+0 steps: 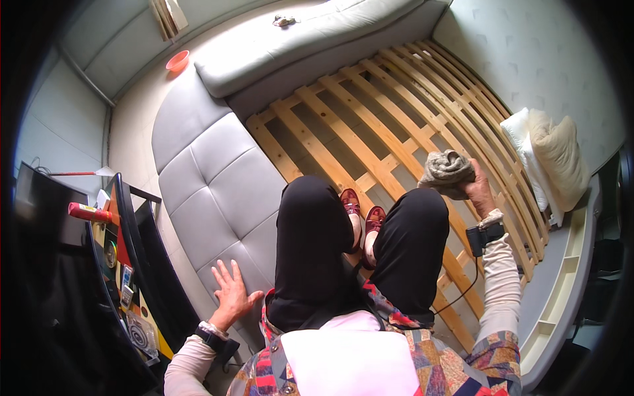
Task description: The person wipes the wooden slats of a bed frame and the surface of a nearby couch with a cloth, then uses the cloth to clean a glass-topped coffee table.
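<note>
A crumpled grey-beige cloth (447, 173) is bunched up in my right hand (481, 190), held above the wooden bed slats (383, 142) beside my right knee. The fingers on that side are wrapped round it, partly hidden by the cloth. My left hand (231, 294) lies flat with its fingers spread on the grey padded bed side (218, 181), holding nothing. Between my knees, my feet in dark red shoes (374, 218) rest down among the slats.
Pillows (558, 155) stand at the right end of the slats, by a pale shelf edge (561, 297). A grey padded headboard (297, 46) lies beyond. An orange bowl (177, 61) sits on the floor at far left. Nearer left, a black-edged stand (142, 231) holds a red cylinder (89, 212) and small items.
</note>
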A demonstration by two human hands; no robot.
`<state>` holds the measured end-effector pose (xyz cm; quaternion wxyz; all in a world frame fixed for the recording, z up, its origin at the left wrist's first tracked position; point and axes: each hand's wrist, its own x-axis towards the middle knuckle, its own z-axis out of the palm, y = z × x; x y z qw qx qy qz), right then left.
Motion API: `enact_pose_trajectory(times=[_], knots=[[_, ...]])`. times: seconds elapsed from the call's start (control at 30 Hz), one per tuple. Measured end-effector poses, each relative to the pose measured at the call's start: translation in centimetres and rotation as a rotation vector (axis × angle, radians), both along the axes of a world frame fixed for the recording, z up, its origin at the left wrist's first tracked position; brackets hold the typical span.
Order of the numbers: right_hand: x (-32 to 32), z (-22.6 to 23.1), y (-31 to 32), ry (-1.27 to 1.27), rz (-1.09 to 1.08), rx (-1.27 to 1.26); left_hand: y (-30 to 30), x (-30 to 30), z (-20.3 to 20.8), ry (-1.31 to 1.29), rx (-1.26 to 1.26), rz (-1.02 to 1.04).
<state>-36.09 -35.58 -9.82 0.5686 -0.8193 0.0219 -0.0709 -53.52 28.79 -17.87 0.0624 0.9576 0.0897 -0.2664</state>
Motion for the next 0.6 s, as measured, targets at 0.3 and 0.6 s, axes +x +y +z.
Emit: enact_pose_trajectory(times=[0.3,0.6], knots=[[-1.3,-7.4,-1.4,0.106,-0.072,-0.087,0.0,1.2,0.6,-0.055,-0.038,0.039],[-4.6,-12.6,-4.9,0.036,-0.123,-0.134,-5.4,5.7,3.8,-0.105,-1.068,0.431]])
